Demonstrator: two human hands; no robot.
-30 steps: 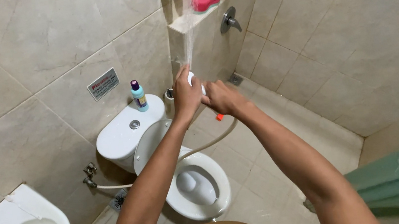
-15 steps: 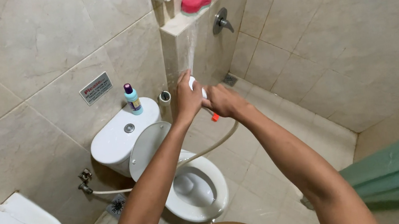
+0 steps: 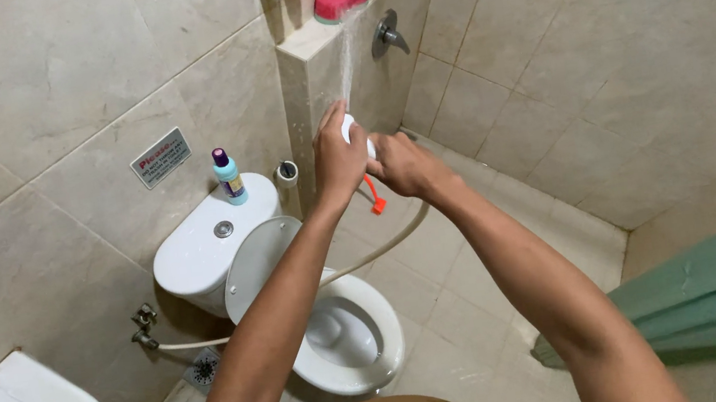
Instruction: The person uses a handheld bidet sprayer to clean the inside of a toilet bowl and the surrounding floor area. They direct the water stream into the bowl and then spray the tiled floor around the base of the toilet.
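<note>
Here: both hands, left [image 3: 337, 152] and right [image 3: 402, 166], grip white spray nozzle [image 3: 353, 126], beige hose [image 3: 384, 246] trailing, water jetting upward.

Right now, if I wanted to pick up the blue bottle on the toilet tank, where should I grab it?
Probably round the middle of the blue bottle, below its purple cap. It stands upright on the toilet tank, close to the wall behind, so come from the front, hand sideways. Its narrow, straight body suits a wrap-around grip.

My two bare arms stretch forward, nearly straight. My left hand [image 3: 339, 155] is curled shut, thumb side up. My right hand [image 3: 403, 166] sits just beside it, fingers closed, wrists almost touching.
</note>
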